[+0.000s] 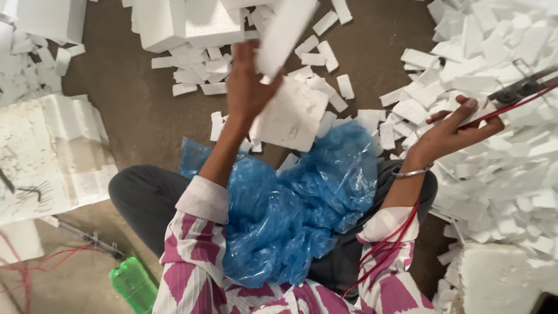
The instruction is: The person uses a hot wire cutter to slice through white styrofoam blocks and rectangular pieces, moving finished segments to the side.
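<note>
Head view shows me my left hand (247, 87) gripping white foam slabs (289, 110) above the blue plastic sheet (290, 197), my right hand (456, 131) clasping the cutting tool (517, 90); I'd steady the slabs first.

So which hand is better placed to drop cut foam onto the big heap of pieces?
Probably the right hand: it hovers at the edge of the foam heap, though it holds a cutting tool. The left hand grips foam slabs over the middle floor.
</note>
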